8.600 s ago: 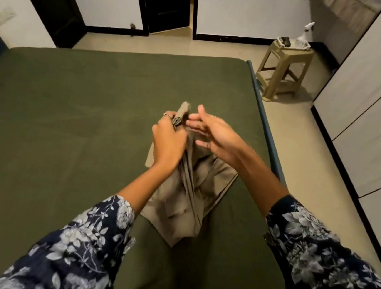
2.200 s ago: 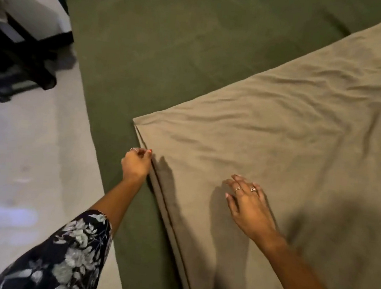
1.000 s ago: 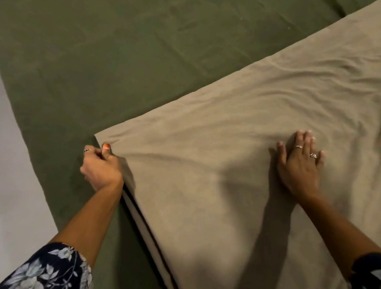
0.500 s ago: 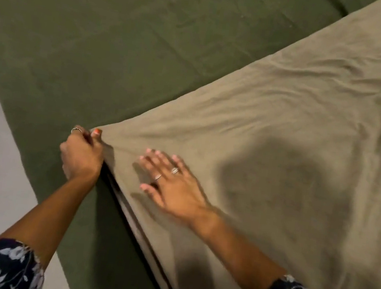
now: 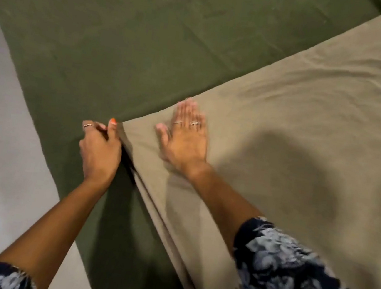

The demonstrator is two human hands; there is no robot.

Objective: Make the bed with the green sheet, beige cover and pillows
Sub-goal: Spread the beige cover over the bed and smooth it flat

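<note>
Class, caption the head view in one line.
Left hand pinches the beige cover's corner; right hand presses it flat.

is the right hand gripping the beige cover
No, the right hand lies flat with straight fingers pressed on the beige cover, while the left hand pinches its corner.

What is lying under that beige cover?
The green sheet shows beyond the beige cover and runs beneath its edge. The left hand pinches the corner; the right hand lies flat on top. Anything further beneath is hidden.
</note>
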